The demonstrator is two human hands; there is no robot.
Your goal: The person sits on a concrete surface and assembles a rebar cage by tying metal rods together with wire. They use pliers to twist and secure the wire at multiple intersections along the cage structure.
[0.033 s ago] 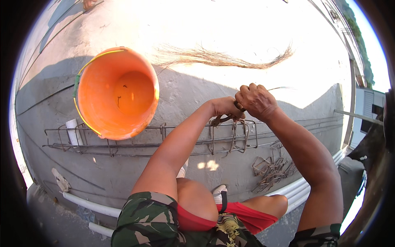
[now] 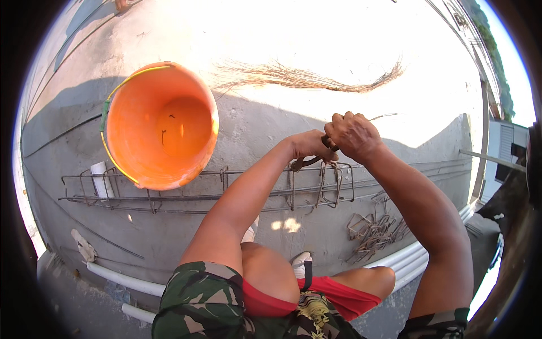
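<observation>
My left hand [image 2: 311, 144] is closed just above a steel rebar cage [image 2: 259, 196], over its bent stirrups at the right end. A dark curved metal piece [image 2: 305, 164] shows beneath its fingers; what the hand grips is mostly hidden. Right beside it, my right hand [image 2: 354, 135] makes a fist around a dark-handled tool [image 2: 328, 141], only part of which shows. From behind this fist a thin wire [image 2: 388, 115] sticks out to the right. The cage lies across the concrete in front of my feet.
An orange bucket [image 2: 127, 127] with a yellow handle stands at the left. Beyond my hands lies a bundle of thin tie wire [image 2: 316, 83]. Loose bent stirrups [image 2: 375, 234] are piled at the right, near white pipes [image 2: 406, 261]. Another white pipe [image 2: 127, 281] lies lower left.
My right hand has shifted slightly right and down, showing a little more of the dark handle between the hands. The thin wire beside it has tilted up. The left hand has barely moved.
</observation>
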